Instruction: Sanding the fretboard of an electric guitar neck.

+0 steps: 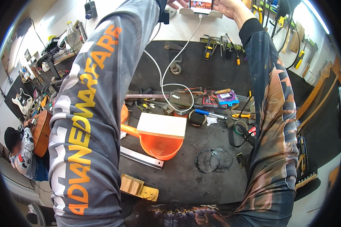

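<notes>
Both my arms reach up to the wall behind the bench. A smartphone (201, 5) with a lit screen is there at a grey holder (195, 15), with a white cable (185, 45) plugged into its lower edge. My left hand (177, 3) has its fingers at the phone's left side. My right hand (230, 8) closes on the right side. The top of the picture cuts off both hands, so part of each grip is hidden. Below, an orange plastic scoop (161, 147) stands on the bench, with a pale wooden board (161, 125) lying across it.
On the black bench (185, 183) are a metal bar (142, 157), wooden blocks (139, 187), coiled thin wire (214, 160), a blue marker (210, 114) and a tape roll (240, 128). Hand tools hang at the back. At far left, a person (22, 151) holds a guitar (41, 132).
</notes>
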The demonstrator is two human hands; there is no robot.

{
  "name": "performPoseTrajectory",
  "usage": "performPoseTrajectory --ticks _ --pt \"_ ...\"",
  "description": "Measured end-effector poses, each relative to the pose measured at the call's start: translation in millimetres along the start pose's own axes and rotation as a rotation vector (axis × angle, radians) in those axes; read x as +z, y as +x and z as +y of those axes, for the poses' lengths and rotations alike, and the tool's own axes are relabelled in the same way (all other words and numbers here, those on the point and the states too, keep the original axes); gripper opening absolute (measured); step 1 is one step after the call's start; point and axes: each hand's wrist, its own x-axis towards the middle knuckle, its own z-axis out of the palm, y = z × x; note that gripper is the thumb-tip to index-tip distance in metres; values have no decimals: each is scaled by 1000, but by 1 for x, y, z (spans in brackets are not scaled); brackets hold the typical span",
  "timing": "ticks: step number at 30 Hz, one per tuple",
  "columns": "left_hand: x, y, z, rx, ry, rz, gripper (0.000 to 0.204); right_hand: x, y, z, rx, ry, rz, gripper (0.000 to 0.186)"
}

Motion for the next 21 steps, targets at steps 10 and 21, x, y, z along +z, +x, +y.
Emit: performPoseTrajectory --ticks 10,21 --pt "14 -1 -6 24 -236 -79 51 3 -22 2 -4 -82 -2 29" --pt "25 -13 4 41 -278 -52 40 5 -35 15 -38 -251 58 31"
